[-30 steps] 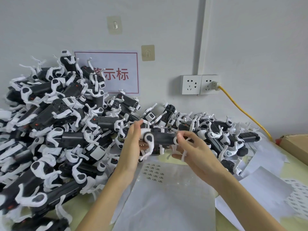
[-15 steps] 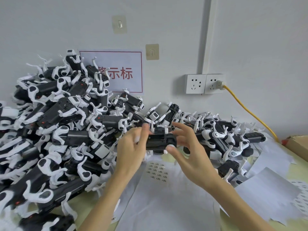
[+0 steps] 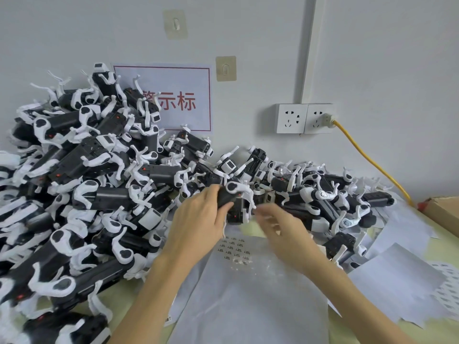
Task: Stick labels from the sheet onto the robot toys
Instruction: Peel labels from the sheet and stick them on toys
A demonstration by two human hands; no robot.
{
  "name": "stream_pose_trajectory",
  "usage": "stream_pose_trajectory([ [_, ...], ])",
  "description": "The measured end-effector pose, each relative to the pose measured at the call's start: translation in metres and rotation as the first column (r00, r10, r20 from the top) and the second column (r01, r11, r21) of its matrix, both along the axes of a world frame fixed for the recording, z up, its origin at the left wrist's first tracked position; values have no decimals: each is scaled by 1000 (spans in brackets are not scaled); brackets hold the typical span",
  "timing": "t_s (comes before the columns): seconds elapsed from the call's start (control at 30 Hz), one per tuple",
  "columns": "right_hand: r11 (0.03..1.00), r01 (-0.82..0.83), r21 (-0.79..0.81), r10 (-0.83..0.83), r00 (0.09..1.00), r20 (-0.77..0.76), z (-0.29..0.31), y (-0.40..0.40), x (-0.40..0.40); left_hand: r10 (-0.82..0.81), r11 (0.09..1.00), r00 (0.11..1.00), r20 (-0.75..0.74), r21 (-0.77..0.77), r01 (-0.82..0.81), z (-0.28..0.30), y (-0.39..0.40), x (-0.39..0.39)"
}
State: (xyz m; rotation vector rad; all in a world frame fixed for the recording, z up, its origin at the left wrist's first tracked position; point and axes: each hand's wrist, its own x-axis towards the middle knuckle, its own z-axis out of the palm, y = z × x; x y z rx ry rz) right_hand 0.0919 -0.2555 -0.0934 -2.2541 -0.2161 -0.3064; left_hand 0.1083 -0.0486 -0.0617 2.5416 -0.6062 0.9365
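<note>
Left hand (image 3: 198,219) is clamped round a black-and-white robot toy (image 3: 233,202); right hand (image 3: 280,229) is blurred, its state unreadable. Light, rigid plastic is judged; the body, not the thin legs, is best gripped.

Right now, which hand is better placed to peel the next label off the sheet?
Probably the right hand: it holds nothing and hovers over the labels on the sheet, while the left hand grips the toy.

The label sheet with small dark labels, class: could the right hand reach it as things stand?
Probably yes: the right hand hovers directly above the label sheet; nothing lies between them.
</note>
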Motion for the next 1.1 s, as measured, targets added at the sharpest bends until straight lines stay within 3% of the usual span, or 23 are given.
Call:
stream_pose_trajectory([
  [0.1,871,40,-490,-45,999,2,-14,9,0,41,997,999,12,-62,-40,-1,0,2],
  [0.17,823,26,-567,-24,1000,10,-19,15,2,21,996,999,29,-82,-18,-3,2,3],
  [0.23,871,0,-491,22,999,40,-18,15,4,30,999,999,44,-22,-29,-4,4,5],
  [0.33,967,-58,-248,77,995,68,-12,7,4,95,993,995,34,65,-97,-5,4,5],
  [0.57,991,-127,49,121,988,98,6,-3,4,46,999,996,-76,-1,-46,-5,3,3],
  [0.77,980,-130,149,100,976,193,16,-13,4,-66,993,993,-100,-107,56,-2,4,0],
  [0.9,975,-139,173,98,969,226,19,-13,1,-275,938,942,-191,-269,219,-3,8,5],
  [1.1,983,-159,92,127,950,284,20,-9,-6,-276,933,938,-212,-292,209,-4,7,9],
])
